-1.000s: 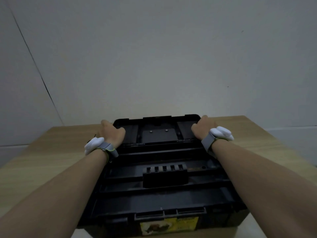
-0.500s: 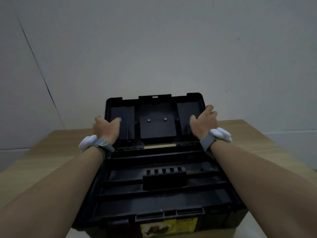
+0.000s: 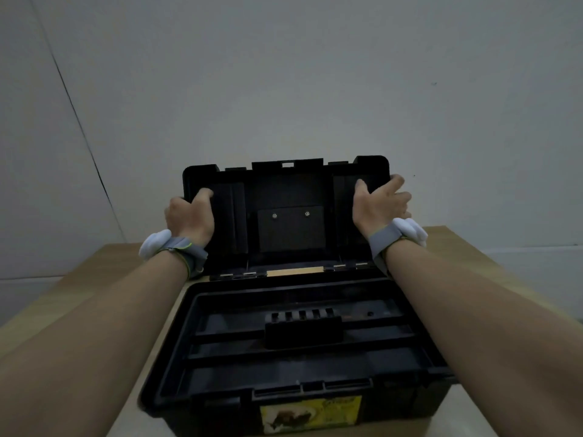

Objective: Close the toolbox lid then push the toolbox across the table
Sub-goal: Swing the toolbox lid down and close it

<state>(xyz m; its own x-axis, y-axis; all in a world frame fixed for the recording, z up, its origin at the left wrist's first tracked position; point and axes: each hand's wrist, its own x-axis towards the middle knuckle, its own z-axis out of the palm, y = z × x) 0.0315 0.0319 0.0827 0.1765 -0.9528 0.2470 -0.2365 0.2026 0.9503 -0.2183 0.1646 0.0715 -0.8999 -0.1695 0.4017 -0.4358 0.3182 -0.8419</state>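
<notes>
Since a moment ago the toolbox lid (image 3: 285, 212) has swung up from lying almost flat behind the box to standing nearly upright on its hinges, and both of my hands have risen with it. Now its inner face looks straight at me, with two small screws showing on the square panel in its middle.

My left hand (image 3: 189, 216) grips the lid's left edge, thumb on the inner face and fingers wrapped around the outside, out of sight. My right hand (image 3: 380, 206) holds the lid's right edge the same way, thumb pressed on the inside while the fingers spread over the rim and the outer side. Both hands are closed on the lid, about halfway up its height. Each wrist carries a grey strap with a white padded piece, the left wrist strap (image 3: 176, 247) just beside the lid's lower left corner and the right wrist strap (image 3: 397, 234) just beside its lower right.

Below the lid, the toolbox (image 3: 296, 342) sits open on the wooden surface (image 3: 63, 298), its black tray exposed with a raised slotted handle block in the centre. A yellow label (image 3: 310, 416) is stuck on the toolbox's front wall, nearest me. My forearms run along either side of the toolbox toward the lid. Behind the lid stands a plain pale wall (image 3: 284, 74).
</notes>
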